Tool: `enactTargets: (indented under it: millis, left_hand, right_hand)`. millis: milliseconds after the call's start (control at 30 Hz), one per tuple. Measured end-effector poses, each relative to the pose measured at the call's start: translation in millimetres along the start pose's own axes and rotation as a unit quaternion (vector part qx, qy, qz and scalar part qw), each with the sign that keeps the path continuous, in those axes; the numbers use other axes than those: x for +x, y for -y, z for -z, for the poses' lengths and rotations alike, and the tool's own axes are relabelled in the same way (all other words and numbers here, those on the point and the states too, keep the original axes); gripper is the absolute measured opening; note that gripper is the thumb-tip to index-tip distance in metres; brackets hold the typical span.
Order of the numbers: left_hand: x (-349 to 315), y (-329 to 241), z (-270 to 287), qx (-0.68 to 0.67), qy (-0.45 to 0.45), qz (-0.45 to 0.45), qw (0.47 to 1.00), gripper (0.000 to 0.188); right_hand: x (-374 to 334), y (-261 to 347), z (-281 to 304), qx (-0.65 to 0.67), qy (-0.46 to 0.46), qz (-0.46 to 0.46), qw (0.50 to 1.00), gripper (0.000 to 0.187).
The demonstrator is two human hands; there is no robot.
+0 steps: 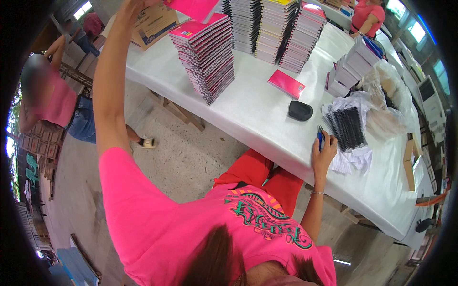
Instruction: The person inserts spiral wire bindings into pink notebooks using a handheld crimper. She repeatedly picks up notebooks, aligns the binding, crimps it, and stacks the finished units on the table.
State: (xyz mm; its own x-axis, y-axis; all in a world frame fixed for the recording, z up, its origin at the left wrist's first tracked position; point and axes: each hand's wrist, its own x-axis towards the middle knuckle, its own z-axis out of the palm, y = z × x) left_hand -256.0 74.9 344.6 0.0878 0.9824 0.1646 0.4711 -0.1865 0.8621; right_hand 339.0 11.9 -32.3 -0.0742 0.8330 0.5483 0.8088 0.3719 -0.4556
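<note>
From my remote seat, I see the right hand [325, 148] nearest, at the desk's [253, 117] front edge, fingers curled around blue-handled pliers [320, 136]. Black spiral coils [349, 127] lie just beside it on white wrapping [355, 161]; a careless sweep there could snag them. Further in sit a rounded black object [300, 110] and a flat pink notebook [286, 84]. My main worry is the tall notebook stack [205, 62] to the left, close to the edge: its spiral bindings make uneven layers, so a sideways knock from the raised arm could topple it floorward. Above it, a pink notebook [192, 6] could slide if set off-centre. The left hand [135, 4] is beside that one, cropped by the frame, so I cannot tell its grip.
</note>
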Motion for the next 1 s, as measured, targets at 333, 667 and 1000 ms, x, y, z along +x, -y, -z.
enactTargets:
  millis: [333,667,1000]
  left_hand:
    - [17,-8,-118,0.048,-0.028,0.074,0.996,0.035]
    - [65,71,-108,0.359,0.082,-0.180,0.912,0.033]
    - [26,-11,-157,0.331,-0.013,-0.113,0.937,0.044]
  right_hand:
    - [1,1,5,0.001,-0.011,0.011,1.000,0.037]
    - [4,10,5,0.018,-0.017,0.018,1.000,0.036]
    - [23,15,1,0.005,-0.067,0.026,0.997,0.029]
